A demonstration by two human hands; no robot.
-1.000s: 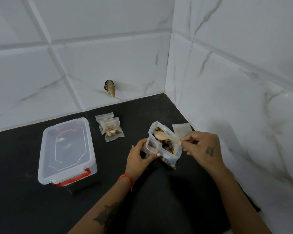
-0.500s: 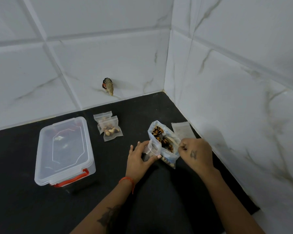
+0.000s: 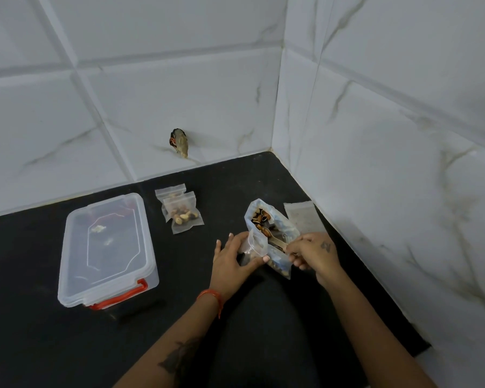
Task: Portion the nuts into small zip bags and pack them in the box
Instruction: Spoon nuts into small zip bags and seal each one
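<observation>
In the corner of a black surface (image 3: 67,345) walled by white marble-veined tiles (image 3: 375,135), your left hand (image 3: 231,264) grips a small open zip bag (image 3: 252,245), thumb and fingers curled round it. Your right hand (image 3: 312,252) pinches a spoon (image 3: 276,242) that dips into the big bag (image 3: 272,228) of nuts just beside it. No writing can be read on any bag. Two filled bags (image 3: 182,212) lie overlapped near the wall, well apart from your hands. The clear box (image 3: 107,247), lid shut, red latch, sits on the left. An empty bag (image 3: 303,218) lies flat by the right wall.
</observation>
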